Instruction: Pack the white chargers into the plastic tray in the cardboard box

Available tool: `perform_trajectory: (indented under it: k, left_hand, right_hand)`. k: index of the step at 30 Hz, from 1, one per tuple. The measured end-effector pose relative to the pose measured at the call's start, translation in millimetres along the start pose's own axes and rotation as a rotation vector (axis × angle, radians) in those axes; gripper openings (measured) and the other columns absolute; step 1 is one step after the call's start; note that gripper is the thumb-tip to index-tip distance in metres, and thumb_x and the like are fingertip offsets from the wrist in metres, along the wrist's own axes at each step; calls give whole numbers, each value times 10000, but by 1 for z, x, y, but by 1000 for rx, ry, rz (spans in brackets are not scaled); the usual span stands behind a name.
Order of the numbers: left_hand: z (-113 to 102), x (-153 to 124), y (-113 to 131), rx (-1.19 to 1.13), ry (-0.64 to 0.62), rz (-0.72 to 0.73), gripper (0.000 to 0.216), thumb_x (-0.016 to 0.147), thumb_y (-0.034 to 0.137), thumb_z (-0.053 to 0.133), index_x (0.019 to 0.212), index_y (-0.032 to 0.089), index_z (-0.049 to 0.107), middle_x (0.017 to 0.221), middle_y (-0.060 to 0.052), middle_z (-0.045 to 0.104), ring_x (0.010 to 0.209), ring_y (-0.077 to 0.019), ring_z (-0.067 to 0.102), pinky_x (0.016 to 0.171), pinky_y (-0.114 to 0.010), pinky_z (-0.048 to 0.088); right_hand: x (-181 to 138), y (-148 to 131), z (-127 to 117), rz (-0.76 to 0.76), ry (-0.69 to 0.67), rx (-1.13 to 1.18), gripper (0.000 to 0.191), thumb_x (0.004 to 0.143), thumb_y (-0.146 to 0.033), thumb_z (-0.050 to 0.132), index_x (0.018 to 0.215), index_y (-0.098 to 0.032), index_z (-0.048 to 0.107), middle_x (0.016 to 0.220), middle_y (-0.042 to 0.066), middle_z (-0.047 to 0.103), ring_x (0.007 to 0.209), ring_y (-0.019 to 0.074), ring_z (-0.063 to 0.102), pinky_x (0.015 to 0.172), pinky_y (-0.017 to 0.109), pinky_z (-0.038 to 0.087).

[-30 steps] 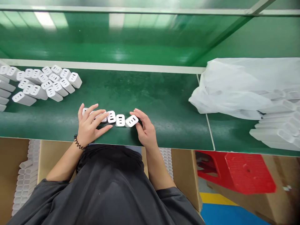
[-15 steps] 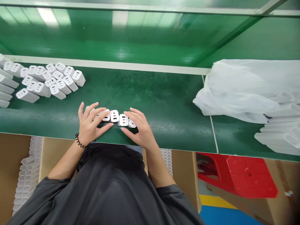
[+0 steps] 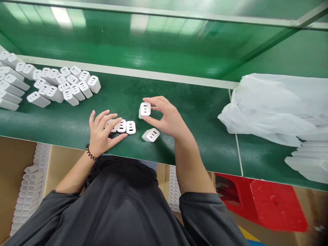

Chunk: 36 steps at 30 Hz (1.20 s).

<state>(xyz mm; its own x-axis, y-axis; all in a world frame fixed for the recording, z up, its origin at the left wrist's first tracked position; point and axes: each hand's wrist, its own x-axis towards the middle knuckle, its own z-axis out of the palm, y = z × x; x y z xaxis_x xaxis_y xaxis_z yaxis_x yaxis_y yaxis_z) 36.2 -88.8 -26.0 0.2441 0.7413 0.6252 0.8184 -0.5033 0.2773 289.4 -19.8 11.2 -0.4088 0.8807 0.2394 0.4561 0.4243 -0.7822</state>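
Between the thumb and fingers of my right hand (image 3: 165, 116) is a white USB charger (image 3: 145, 109), its port face turned up. Just in front of it, another white charger (image 3: 153, 135) lies tilted on the green bench, apart from the hand. My left hand (image 3: 102, 131) wears a black coiled band on the wrist. Its thumb lies along the near side of a short row of white chargers (image 3: 130, 127), with the fingers across the far side. Part of that row is hidden under the fingers.
Many white chargers (image 3: 73, 89) stand and lean in a group at the back left. On the right, a translucent plastic bag (image 3: 269, 102) covers pale pieces. Boxes of white pieces (image 3: 28, 188) sit below the bench edge, and a red stool (image 3: 278, 201) is at lower right.
My right hand has left the row, moving away and to the right with one charger. Another charger now lies apart from the row. My left hand has stayed at the row.
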Motion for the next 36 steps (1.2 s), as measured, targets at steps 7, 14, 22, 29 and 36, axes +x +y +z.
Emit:
perform_trajectory:
  k: [7,14,22,29,36]
  left_hand:
    - [-1,-1,-1,-27,-7,-34,487,818,499,765,1223,272,619,1217,-67,672,1251,-302,574,1207,-551,225]
    - [0,2,-1,-53,-44,-95,558,813,534,764,1273,274,585,1284,-90,629,1262,-308,558,1165,-539,304]
    - [-19,-5,-8,-147,-109,-151,669,824,481,773,1389,262,492,1389,-141,523,1300,-315,495,1091,-511,434]
    - [-21,-8,-22,-299,-238,-183,833,822,538,757,1502,275,354,1515,-155,410,1408,-329,401,1138,-535,409]
    - [-12,-6,-26,-339,-271,-185,495,881,444,721,1320,273,569,1447,-116,488,1351,-284,473,1124,-497,440]
  right_hand:
    - [18,30,11,-71,-27,-50,535,872,-289,592,1400,-239,524,1385,120,566,1280,294,553,1047,537,510]
    - [1,-4,4,-352,-146,-127,373,938,-251,547,1308,-241,597,1267,107,648,1216,281,596,1045,504,487]
    - [-6,-16,6,-403,-347,-188,432,922,-185,523,1353,-197,548,1333,147,623,1217,291,599,986,491,479]
    - [2,-23,7,-480,-436,-133,677,788,14,410,1422,-203,506,1518,98,499,1394,246,464,1158,512,394]
    - [14,-37,15,-498,-653,-359,640,838,30,378,1429,-171,519,1505,100,528,1307,275,554,1055,507,502]
